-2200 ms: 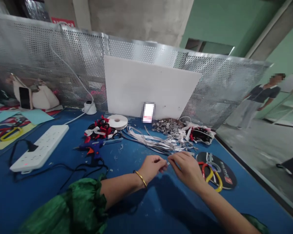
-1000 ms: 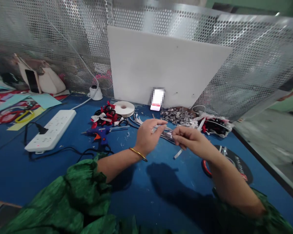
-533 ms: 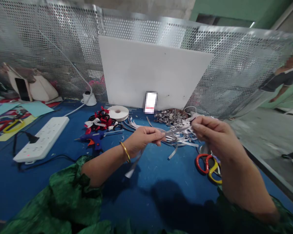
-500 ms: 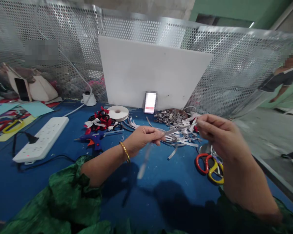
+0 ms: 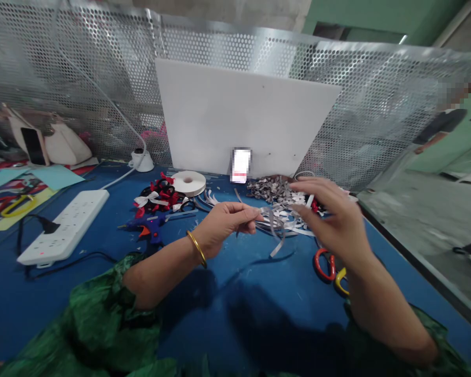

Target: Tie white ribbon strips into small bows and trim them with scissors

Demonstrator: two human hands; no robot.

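Observation:
My left hand, with a gold bangle at its wrist, pinches a thin grey ribbon between thumb and fingertips above the blue table. The ribbon's free part droops to the right of the fingertips. My right hand is held to the right, thumb and fingers apart, slightly blurred, in front of the heap of cut ribbon pieces. Beneath my right wrist lie scissors with red and yellow handles, partly hidden by the forearm.
A white ribbon roll, red and black bows and a blue glue gun lie left of centre. Further left is a white power strip with cords. A lit phone leans on a white board. A person stands beyond the mesh.
My right hand has let go of the ribbon's end and opened, moving slightly left. The ribbon, stretched between both hands before, now hangs loose from my left hand.

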